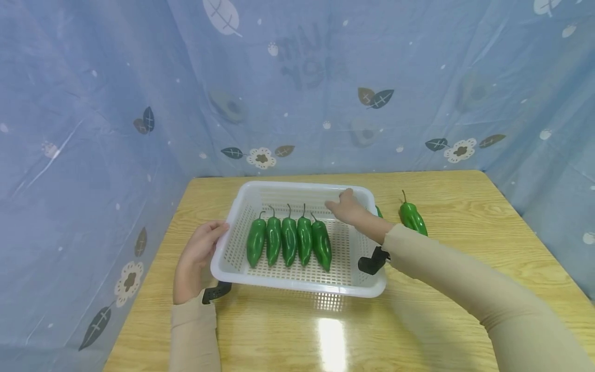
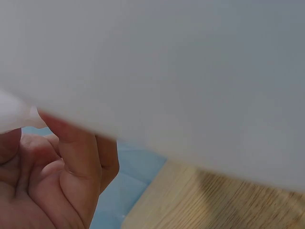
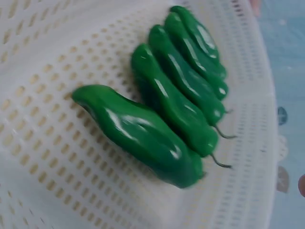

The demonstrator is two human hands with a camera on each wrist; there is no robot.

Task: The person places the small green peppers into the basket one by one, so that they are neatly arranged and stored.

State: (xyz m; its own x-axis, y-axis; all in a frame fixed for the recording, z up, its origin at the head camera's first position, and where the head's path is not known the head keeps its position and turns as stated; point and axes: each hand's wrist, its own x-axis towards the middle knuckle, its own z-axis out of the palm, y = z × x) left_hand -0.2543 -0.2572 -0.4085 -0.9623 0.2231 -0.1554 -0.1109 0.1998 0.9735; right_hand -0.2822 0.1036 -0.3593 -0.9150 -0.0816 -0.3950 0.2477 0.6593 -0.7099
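A white perforated plastic basket (image 1: 297, 284) holds several green peppers (image 1: 289, 242) lying side by side, stems toward the far side. My left hand (image 1: 201, 249) grips the basket's left rim; in the left wrist view, its fingers (image 2: 78, 152) curl up at the pale basket edge. Over the right part of the basket, near the far rim, my right hand (image 1: 349, 208) reaches in with thumb and fingers spread apart and nothing between them. The right wrist view looks down on the same row, the rightmost pepper (image 3: 138, 133) lying closest to that camera.
Right of the basket, a loose pepper (image 1: 411, 217) lies on the wooden table (image 1: 269, 336), partly covered by the right sleeve. Another pepper (image 1: 378, 211) barely shows beside the basket's right wall. A blue patterned curtain (image 1: 297, 103) encloses the back and sides.
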